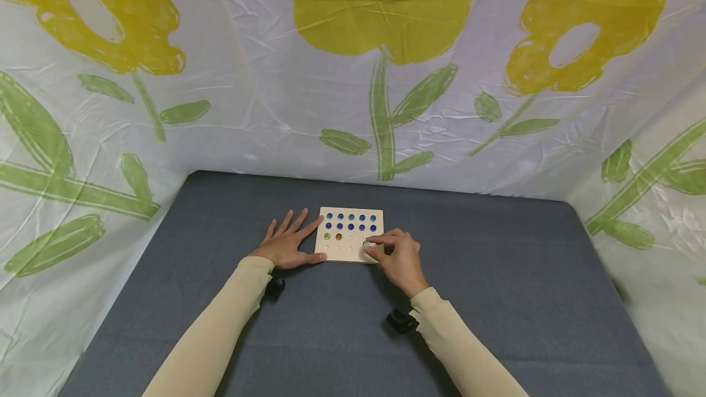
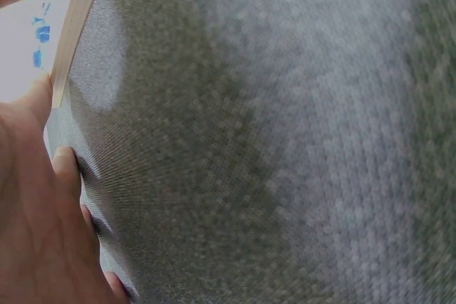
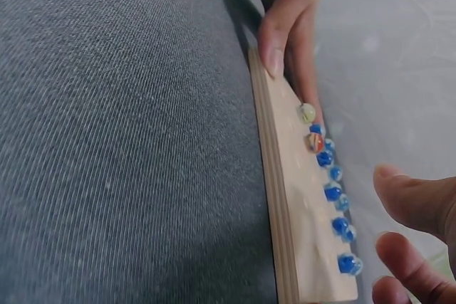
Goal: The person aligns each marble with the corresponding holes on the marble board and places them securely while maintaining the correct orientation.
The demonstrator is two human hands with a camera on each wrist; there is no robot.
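Note:
A pale wooden board with rows of round hollows lies on the table. Blue marbles fill its two far rows. A yellow-green marble and an orange-brown marble sit at the left of the third row. My left hand lies spread beside the board, thumb and index finger touching its left side. Over the board's near right part, my right hand pinches a small pale marble between thumb and index finger. The right wrist view shows that thumb above the board, the marble not visible.
Dark grey cloth covers the table. Behind and at both sides hangs a white sheet printed with yellow flowers. A black wrist camera is on the right wrist, and another is on the left.

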